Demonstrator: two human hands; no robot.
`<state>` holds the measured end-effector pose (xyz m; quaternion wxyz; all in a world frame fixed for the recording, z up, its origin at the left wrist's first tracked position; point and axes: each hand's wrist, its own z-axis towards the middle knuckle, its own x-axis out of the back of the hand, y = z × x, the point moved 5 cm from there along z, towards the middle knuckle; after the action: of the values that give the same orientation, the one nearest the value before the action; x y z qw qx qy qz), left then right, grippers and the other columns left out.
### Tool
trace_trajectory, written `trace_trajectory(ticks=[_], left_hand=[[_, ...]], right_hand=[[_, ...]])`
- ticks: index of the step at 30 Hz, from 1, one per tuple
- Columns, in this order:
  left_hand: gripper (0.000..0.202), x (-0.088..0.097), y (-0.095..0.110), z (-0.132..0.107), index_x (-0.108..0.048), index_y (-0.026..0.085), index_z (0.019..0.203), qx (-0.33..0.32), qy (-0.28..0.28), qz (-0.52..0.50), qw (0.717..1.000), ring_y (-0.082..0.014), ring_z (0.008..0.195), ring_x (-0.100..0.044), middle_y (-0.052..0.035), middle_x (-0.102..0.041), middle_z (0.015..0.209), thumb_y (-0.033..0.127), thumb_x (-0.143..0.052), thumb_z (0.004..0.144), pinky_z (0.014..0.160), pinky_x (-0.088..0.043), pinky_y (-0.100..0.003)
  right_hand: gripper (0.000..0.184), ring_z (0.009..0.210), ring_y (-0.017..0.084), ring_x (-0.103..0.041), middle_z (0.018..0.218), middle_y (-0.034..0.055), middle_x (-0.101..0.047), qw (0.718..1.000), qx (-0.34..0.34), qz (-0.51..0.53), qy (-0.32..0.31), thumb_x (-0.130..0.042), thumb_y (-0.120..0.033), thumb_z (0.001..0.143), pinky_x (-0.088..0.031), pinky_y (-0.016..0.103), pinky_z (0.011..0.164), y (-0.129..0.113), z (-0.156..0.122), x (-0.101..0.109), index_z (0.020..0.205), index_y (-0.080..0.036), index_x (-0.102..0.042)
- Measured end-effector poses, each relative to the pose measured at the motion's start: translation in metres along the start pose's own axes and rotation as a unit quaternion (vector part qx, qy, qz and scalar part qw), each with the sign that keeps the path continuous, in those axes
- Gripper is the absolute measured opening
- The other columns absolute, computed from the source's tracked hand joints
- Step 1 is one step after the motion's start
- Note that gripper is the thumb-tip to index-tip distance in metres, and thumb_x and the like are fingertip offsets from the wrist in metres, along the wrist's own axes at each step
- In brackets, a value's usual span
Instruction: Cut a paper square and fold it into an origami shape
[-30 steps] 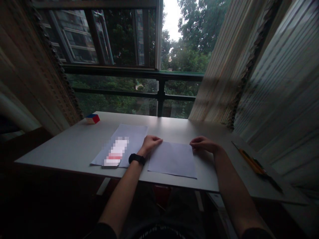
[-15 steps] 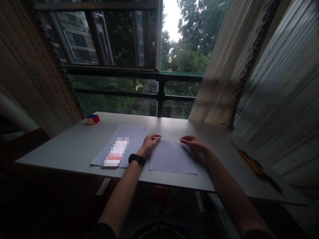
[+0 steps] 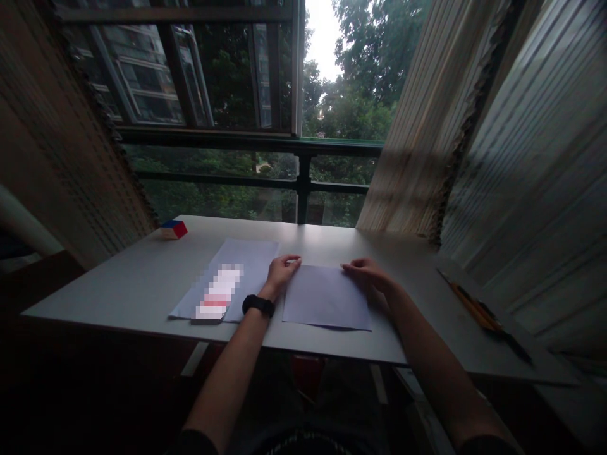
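Note:
A white sheet of paper (image 3: 327,298), roughly square, lies on the table in front of me. My left hand (image 3: 283,273) is closed in a pinch at its far left corner; a black band (image 3: 258,306) circles that wrist. At the far right corner, the fingers of my right hand (image 3: 368,273) are pinched together on the paper's edge. A dark shadow shows under the near edge, which looks slightly raised. To the left is a larger white sheet (image 3: 249,258), with a phone (image 3: 218,294) on it, its screen blurred out.
The white table (image 3: 118,287) spans the view below a window with a dark railing (image 3: 332,148). A puzzle cube (image 3: 174,229) sits at the back left. A yellow and black tool (image 3: 478,313), perhaps a cutter, lies on the right. Curtains (image 3: 403,145) hang at both sides.
The view has shifted slightly. Both hands stay at the far corners of the square sheet, and its near edge now bows a little with a darker shadow beneath.

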<state>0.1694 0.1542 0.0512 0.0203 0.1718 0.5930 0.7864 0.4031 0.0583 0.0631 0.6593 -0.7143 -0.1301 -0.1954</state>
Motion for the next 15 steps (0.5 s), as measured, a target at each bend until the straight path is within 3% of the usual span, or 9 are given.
trace_trajectory(ticks=[3, 10, 15], left_hand=[[0.029, 0.002, -0.002, 0.002, -0.067, 0.012, 0.087, 0.006, 0.021, -0.020, 1.000, -0.0146, 0.066, -0.060, -0.0069, -0.067, 0.074, 0.034, -0.060, 0.069, 0.056, -0.044, -0.021], [0.030, 0.002, -0.005, -0.001, -0.058, 0.012, 0.101, 0.088, 0.025, -0.108, 0.990, -0.0100, 0.053, -0.058, -0.0050, -0.064, 0.071, 0.027, -0.054, 0.075, 0.049, -0.046, -0.021], [0.033, 0.003, 0.000, -0.002, -0.059, 0.013, 0.101, 0.089, 0.039, -0.076, 0.992, -0.0106, 0.054, -0.058, -0.0060, -0.065, 0.071, 0.030, -0.059, 0.073, 0.046, -0.044, -0.018]], right_hand=[[0.052, 0.042, 0.005, -0.027, 0.044, -0.0056, -0.032, 1.000, -0.011, 0.000, 0.003, -0.060, -0.065, 0.058, -0.015, 0.023, 0.040, 0.003, -0.001, 0.003, 0.052, -0.015, -0.046], [0.048, 0.042, 0.005, -0.030, 0.047, -0.0053, -0.036, 0.999, -0.005, 0.020, -0.034, -0.061, -0.060, 0.060, -0.019, 0.022, 0.040, 0.008, -0.007, 0.022, 0.058, -0.014, -0.051], [0.044, 0.043, 0.006, -0.036, 0.051, -0.0035, -0.042, 0.997, -0.026, 0.070, -0.035, -0.066, -0.055, 0.058, -0.025, 0.021, 0.039, 0.017, -0.010, 0.031, 0.063, -0.014, -0.053]])
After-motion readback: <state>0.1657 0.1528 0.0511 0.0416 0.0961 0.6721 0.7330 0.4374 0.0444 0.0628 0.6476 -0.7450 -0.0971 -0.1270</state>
